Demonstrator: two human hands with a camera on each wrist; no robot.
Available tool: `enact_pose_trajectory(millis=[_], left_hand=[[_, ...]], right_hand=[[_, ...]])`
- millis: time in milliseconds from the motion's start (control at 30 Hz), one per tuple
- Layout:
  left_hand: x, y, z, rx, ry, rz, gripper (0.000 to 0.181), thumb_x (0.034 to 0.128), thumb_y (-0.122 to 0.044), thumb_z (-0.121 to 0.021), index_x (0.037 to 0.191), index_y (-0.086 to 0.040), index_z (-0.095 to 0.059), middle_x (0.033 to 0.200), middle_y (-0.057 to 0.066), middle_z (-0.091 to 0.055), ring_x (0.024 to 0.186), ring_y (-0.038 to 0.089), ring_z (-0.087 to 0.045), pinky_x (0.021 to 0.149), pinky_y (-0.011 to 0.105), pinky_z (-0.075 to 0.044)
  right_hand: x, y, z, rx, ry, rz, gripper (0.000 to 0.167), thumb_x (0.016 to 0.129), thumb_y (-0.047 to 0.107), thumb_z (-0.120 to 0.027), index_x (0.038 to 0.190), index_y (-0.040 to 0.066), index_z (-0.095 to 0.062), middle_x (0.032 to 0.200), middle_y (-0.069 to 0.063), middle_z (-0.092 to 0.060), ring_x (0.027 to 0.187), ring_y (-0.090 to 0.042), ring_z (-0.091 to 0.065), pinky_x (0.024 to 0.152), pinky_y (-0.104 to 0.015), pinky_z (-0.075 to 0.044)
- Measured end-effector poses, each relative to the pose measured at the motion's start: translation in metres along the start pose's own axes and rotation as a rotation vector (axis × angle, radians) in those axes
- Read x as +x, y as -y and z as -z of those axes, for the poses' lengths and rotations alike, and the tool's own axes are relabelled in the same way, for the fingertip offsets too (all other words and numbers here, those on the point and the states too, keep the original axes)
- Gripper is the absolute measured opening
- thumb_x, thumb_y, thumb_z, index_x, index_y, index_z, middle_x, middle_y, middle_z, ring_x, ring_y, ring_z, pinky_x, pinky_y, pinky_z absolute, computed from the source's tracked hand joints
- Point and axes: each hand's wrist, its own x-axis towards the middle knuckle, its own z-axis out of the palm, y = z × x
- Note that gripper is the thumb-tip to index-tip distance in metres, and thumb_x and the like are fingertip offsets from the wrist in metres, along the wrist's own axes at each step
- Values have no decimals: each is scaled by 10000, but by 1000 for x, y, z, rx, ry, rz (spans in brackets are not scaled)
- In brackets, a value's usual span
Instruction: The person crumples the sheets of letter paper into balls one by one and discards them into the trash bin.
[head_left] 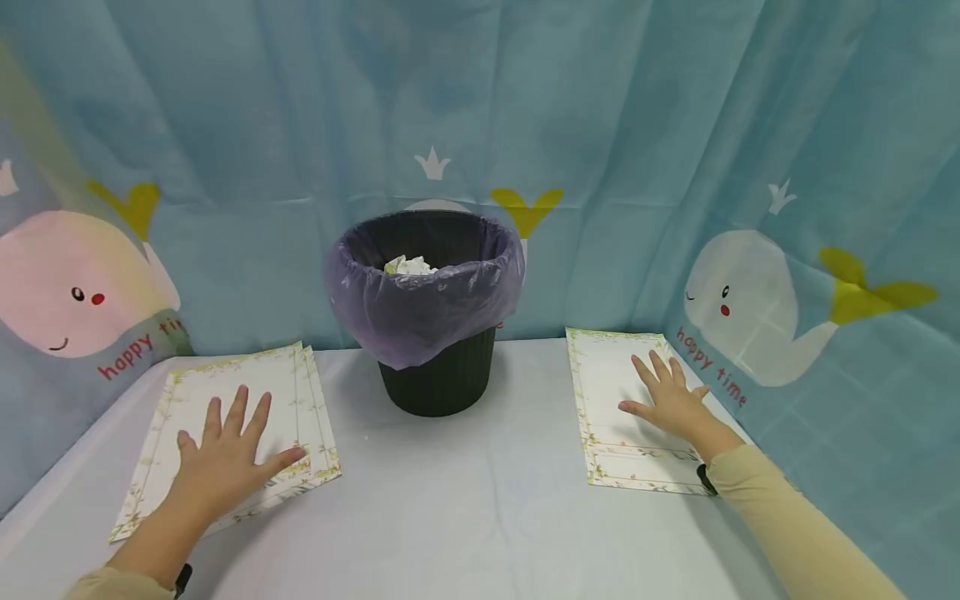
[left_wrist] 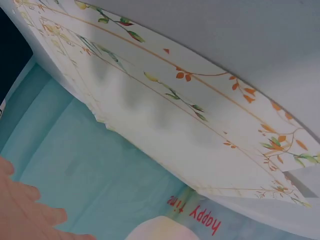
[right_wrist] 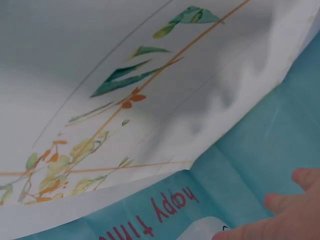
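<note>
My left hand (head_left: 221, 467) is spread wide over overlapping sheets of floral-bordered paper (head_left: 277, 375) on the left of the table. In the left wrist view its fingers (left_wrist: 35, 215) appear apart from the paper (left_wrist: 150, 145), which carries soft finger shadows. On the right, my right hand (head_left: 670, 404) spreads its fingers over another set of floral-bordered sheets (head_left: 600, 375). Its fingers (right_wrist: 280, 210) also look clear of the paper (right_wrist: 180, 120) in the right wrist view. Neither hand holds anything.
A black bin (head_left: 438, 383) with a purple liner bag (head_left: 420, 312) stands at the table's back centre. Crumpled paper (head_left: 408, 266) shows inside it. White cloth (head_left: 450, 508) covers the table. Blue whale-print curtains (head_left: 637, 125) enclose the back and sides.
</note>
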Motion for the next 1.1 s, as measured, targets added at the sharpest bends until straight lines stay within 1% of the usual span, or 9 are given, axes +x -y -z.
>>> enact_pose_trajectory(millis=[267,500,567,633,767,900,967,1033,1100], left_hand=[[0,-1,-4,-3,5,-32,1030,902,-679,-476,1545,-28,-3,1556,293,96,1360,574,117,880,841,-31],[2,0,-3,19,17,-51,1031,902,-683,-470,1547,-44,18,1557,293,92,1361,573,110,892,834,-47],[1,-1,-3,15,17,-57,1032,898,-680,-482,1546,-30,-10,1560,292,75,1363,575,93,897,830,-53],[0,-5,-4,-1,18,-76,1024,899,-665,-500,1546,-22,-34,1565,283,65,1369,568,85,903,827,-59],[-2,-21,-10,-13,25,-131,1005,889,-642,-541,1545,-16,-106,1581,258,5,1394,539,24,926,813,-98],[-6,-40,-17,-3,17,-224,994,867,-637,-577,1548,-48,-155,1583,235,-98,1409,506,-64,949,791,-160],[-6,-53,-21,-8,15,-279,982,861,-636,-584,1551,-74,-169,1582,216,-139,1415,485,-97,967,773,-181],[-6,-66,-24,-14,-3,-344,959,858,-637,-588,1542,-81,-209,1572,205,-190,1408,476,-149,966,761,-218],[-6,-82,-28,-28,0,-392,932,861,-634,-588,1527,-76,-250,1562,200,-223,1402,469,-182,972,744,-243]], right_hand=[[-4,-6,-7,27,37,-30,966,876,640,-566,1548,108,-120,1567,-273,-12,1378,-562,63,825,-880,-12],[-6,-2,-5,65,25,-16,950,881,597,-597,1540,85,-143,1562,-286,-16,1373,-574,57,816,-883,-16],[-5,0,-6,71,39,-6,963,877,594,-606,1542,86,-129,1561,-286,-10,1374,-573,62,817,-883,-20],[-5,0,-7,76,45,6,976,866,577,-632,1541,82,-130,1560,-288,-18,1373,-575,51,815,-884,-33],[-7,0,-6,94,69,46,1018,835,553,-682,1544,84,-121,1558,-288,-34,1368,-584,21,810,-886,-59],[-6,-1,-8,118,133,89,1071,800,543,-720,1545,70,-112,1561,-290,-37,1366,-588,-8,821,-880,-76],[-5,-3,-10,117,172,94,1090,787,546,-728,1544,62,-112,1561,-294,-38,1370,-582,-16,838,-873,-85],[-3,-6,-12,108,214,95,1107,776,564,-728,1544,57,-113,1559,-300,-42,1373,-578,-22,845,-870,-96],[-2,-9,-13,130,262,90,1121,770,572,-730,1546,59,-104,1560,-301,-29,1377,-574,-8,877,-855,-99]])
